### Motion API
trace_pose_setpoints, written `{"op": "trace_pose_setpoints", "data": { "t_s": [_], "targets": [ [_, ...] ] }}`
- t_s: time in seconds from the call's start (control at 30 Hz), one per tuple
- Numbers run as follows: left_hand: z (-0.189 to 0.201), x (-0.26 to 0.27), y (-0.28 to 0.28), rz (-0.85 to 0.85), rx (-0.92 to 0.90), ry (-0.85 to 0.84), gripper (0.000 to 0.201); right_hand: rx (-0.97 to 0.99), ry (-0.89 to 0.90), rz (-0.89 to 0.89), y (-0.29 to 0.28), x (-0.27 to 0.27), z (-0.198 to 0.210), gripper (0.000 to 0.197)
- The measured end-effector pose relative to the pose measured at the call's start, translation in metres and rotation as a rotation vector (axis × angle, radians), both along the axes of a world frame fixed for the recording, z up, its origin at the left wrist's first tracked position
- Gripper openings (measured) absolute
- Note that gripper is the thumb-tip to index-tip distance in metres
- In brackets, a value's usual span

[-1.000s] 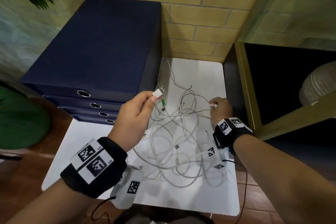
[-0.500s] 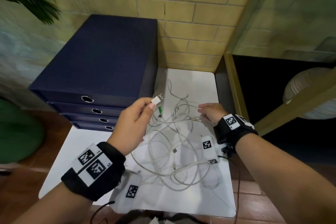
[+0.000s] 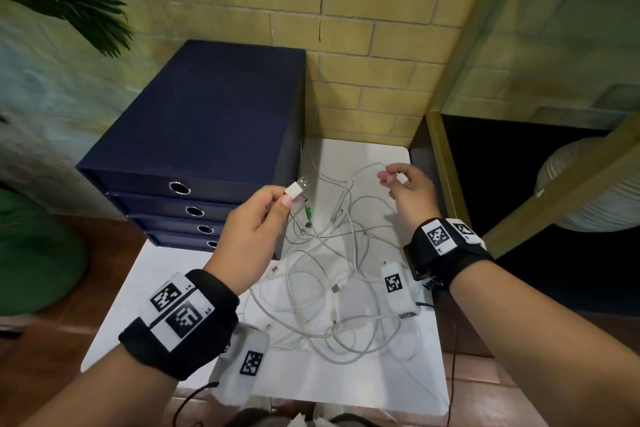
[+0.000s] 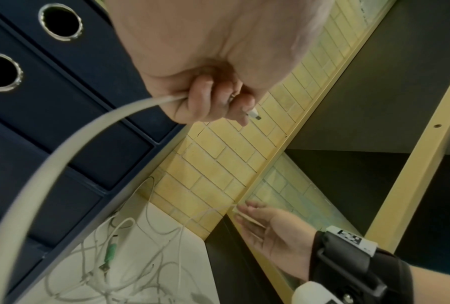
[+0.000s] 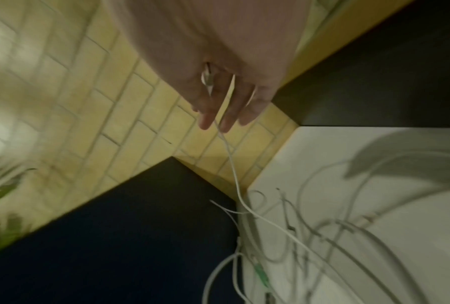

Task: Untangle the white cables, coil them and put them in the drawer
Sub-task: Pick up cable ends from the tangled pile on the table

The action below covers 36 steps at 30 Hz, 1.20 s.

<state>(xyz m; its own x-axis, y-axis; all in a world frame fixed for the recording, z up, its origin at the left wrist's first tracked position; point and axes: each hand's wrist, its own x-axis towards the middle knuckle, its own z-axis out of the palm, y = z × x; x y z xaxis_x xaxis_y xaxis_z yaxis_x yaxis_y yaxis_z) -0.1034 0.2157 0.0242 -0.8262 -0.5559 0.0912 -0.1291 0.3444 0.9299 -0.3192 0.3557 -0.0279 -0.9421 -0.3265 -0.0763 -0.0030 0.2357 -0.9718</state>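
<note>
A tangle of white cables lies on the small white table. My left hand is raised over the tangle's left side and pinches a white USB plug; its cable curves down from my curled fingers. My right hand is lifted at the far right and holds a thin cable's small connector. That cable runs along my fingers down into the pile. The dark blue drawer unit stands at the left with all its drawers closed.
A green-tipped plug sits among the cables near the drawer unit. A dark shelf with yellow edges borders the table on the right and holds a white ribbed vase. A brick wall is behind; plant leaves hang upper left.
My right hand has lifted off the table with a thin cable end and moved up and back. My left hand has kept hold of the USB plug, barely moving.
</note>
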Motion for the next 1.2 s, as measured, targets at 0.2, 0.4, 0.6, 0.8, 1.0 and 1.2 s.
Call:
{"op": "trace_pose_setpoints", "data": {
  "t_s": [0.2,0.4,0.6,0.8,1.0,1.2],
  "targets": [
    [0.012,-0.010,-0.003,-0.003,0.051,0.108,0.022,-0.249,0.066,0.215,-0.001,0.015,0.067,0.011],
    [0.027,-0.024,-0.007,-0.005,0.099,0.197,0.023,-0.376,-0.028,0.280,0.002,0.025,0.110,0.024],
    [0.039,-0.037,0.001,-0.022,0.161,0.236,0.023,-0.439,-0.156,0.486,-0.006,0.063,0.133,0.016],
    [0.046,-0.039,0.018,-0.114,0.183,0.252,0.028,-0.411,0.073,0.459,-0.023,0.085,0.127,0.026],
    [0.050,-0.032,0.026,-0.203,0.276,0.148,0.027,-0.159,0.386,0.348,-0.024,0.085,0.119,0.033],
    [0.051,-0.040,0.024,-0.193,0.347,0.146,0.024,-0.243,0.165,0.405,-0.025,0.083,0.114,0.026]
  ]
}}
